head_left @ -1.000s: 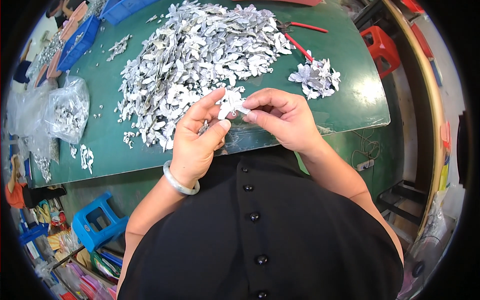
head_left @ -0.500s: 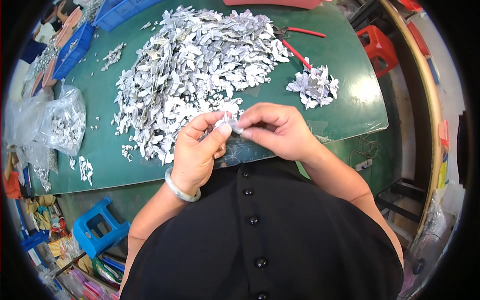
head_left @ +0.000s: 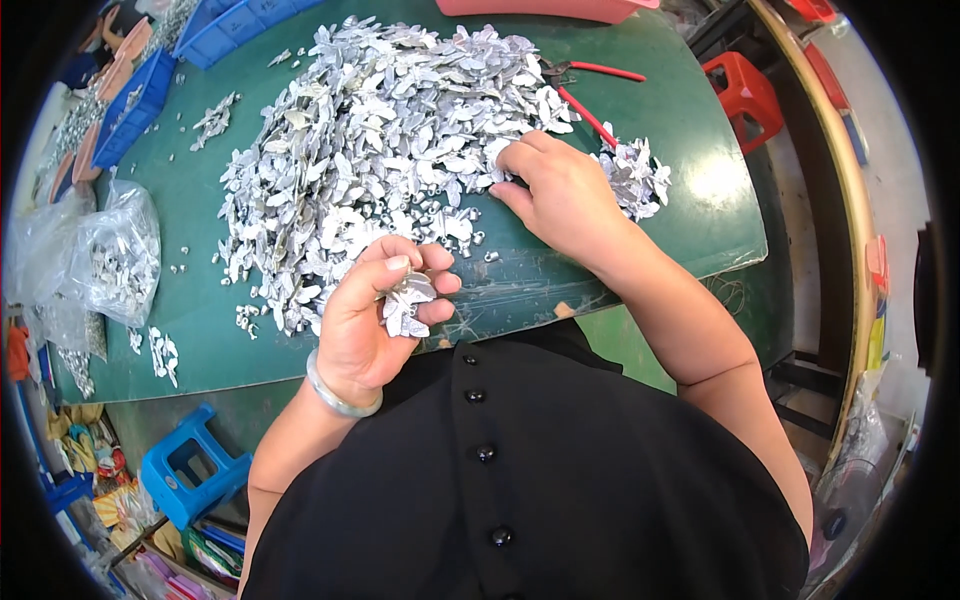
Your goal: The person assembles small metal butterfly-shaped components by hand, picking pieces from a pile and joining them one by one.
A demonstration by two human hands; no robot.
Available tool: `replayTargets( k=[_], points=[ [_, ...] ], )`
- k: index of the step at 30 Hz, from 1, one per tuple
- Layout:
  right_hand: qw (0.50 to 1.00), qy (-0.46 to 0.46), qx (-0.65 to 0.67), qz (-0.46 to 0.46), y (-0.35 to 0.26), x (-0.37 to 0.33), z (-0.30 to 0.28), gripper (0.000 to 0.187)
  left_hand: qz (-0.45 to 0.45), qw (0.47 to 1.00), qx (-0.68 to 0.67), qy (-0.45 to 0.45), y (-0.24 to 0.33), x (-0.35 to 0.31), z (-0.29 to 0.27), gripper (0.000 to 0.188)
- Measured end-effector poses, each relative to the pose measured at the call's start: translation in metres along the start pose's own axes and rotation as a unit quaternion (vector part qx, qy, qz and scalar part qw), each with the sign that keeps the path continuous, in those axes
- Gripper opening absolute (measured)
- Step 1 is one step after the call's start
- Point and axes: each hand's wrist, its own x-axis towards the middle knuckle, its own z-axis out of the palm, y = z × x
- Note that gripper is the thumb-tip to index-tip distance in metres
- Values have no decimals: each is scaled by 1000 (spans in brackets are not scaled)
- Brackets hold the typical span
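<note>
My left hand [head_left: 365, 315] is palm up near the table's front edge, its fingers curled round silver flower-shaped metal pieces [head_left: 406, 303]. How many it holds I cannot tell. Farther right, my right hand [head_left: 560, 190] reaches to the right edge of a big heap of silver leaf-like metal pieces [head_left: 380, 130]. Its thumb and fingers are apart, with fingertips at the loose pieces. Small silver ring-like bits [head_left: 435, 218] lie along the heap's near side. Partly behind my right hand is a smaller cluster of flower-shaped pieces [head_left: 636, 180].
Red-handled pliers [head_left: 590, 115] lie right of the heap on the green table [head_left: 720, 225]. Clear plastic bags of metal bits [head_left: 120, 250] stand at the left. Blue bins [head_left: 135, 108] and a pink tray [head_left: 545, 8] line the far side. A blue stool [head_left: 195, 465] and a red stool [head_left: 745, 98] flank the table.
My hands have parted. The right hand has moved away to the heap's right edge; the left has drawn slightly left and turned palm up with the flower-shaped pieces.
</note>
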Motion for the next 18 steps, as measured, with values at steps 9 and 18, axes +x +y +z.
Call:
replayTargets(
  k=[9,18],
  points=[
    [992,74,100,1,6,-7,1,9,5,999,39,-4,-3,3,-2,22],
    [813,-73,559,144,-7,-18,-15,9,15,987,153,50,-2,7,16,22]
  ],
)
